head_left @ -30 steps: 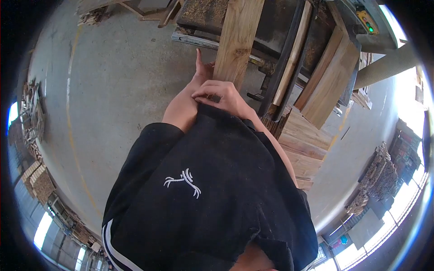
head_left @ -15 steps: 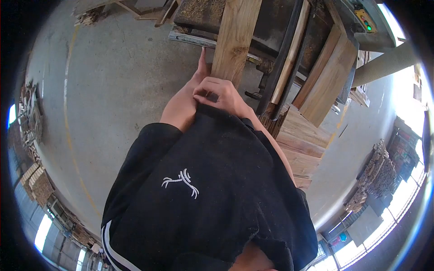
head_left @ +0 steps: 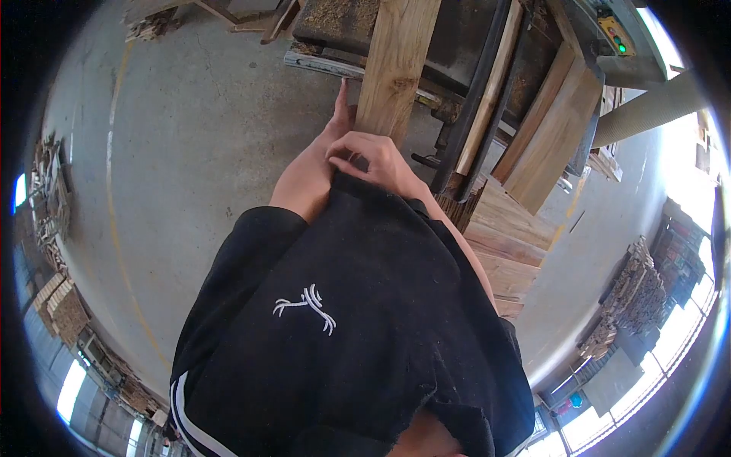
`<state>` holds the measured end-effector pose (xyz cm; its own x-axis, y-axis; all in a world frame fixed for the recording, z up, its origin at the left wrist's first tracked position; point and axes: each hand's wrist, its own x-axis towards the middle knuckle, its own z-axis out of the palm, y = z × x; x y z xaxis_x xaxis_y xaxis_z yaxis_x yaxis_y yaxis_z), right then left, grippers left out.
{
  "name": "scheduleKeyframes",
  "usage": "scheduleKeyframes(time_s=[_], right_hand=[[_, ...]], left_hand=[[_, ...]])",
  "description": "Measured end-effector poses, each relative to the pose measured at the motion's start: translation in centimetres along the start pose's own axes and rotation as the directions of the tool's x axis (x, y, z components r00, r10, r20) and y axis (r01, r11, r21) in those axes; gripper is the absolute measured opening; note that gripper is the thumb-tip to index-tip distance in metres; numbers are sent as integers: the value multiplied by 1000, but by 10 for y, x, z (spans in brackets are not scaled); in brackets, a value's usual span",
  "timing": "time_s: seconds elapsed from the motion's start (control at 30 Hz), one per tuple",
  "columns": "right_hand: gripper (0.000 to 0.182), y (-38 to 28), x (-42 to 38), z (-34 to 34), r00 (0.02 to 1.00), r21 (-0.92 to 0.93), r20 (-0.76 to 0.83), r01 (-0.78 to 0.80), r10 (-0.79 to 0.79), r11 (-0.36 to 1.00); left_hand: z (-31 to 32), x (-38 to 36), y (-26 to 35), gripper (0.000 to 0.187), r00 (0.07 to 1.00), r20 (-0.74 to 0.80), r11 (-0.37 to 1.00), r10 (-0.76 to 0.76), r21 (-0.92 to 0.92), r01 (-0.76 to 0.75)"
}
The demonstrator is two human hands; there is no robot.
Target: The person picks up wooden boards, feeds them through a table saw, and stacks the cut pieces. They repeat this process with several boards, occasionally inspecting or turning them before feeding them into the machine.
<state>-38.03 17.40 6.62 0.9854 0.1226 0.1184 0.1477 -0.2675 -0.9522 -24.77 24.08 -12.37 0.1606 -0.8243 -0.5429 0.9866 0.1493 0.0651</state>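
A long wooden board runs from the sawdust-covered machine bed toward my body, its near end just beyond my right hand. My left hand is at the board's left edge near this end, thumb stretched out along the side and fingers hidden beneath. My right hand is closed in a loose curl against the near end, its fingertips close to my left wrist. Whatever its fingers hold, if anything, is hidden.
Right of the board are dark rails with a narrow wood strip between them. Wider planks lean beyond, and a plank stack lies below. A ribbed hose and a control box with a green light are farther right.
The thumb and fingertips of my right hand shift slightly. The board and my left hand look almost unmoved.
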Motion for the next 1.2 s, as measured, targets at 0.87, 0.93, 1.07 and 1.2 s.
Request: scheduleKeyframes(time_s=[0.87,0.93,1.07,1.2], right_hand=[[15,19,-10,-11,966,-157,-192,-203,172,967],[16,41,-20,-14,934,-213,-286,-278,212,937],[21,69,-39,-13,721,-234,-663,-454,200,859],[39,118,-59,-8,573,-90,-619,-731,537,676]], left_hand=[[-32,0,-1,88,965,-225,988,134,103,-113],[-41,4,-5,87,959,-246,986,141,120,-114],[-76,15,-11,83,957,-271,977,105,206,-49],[-128,37,-4,79,968,-249,940,36,337,51]])
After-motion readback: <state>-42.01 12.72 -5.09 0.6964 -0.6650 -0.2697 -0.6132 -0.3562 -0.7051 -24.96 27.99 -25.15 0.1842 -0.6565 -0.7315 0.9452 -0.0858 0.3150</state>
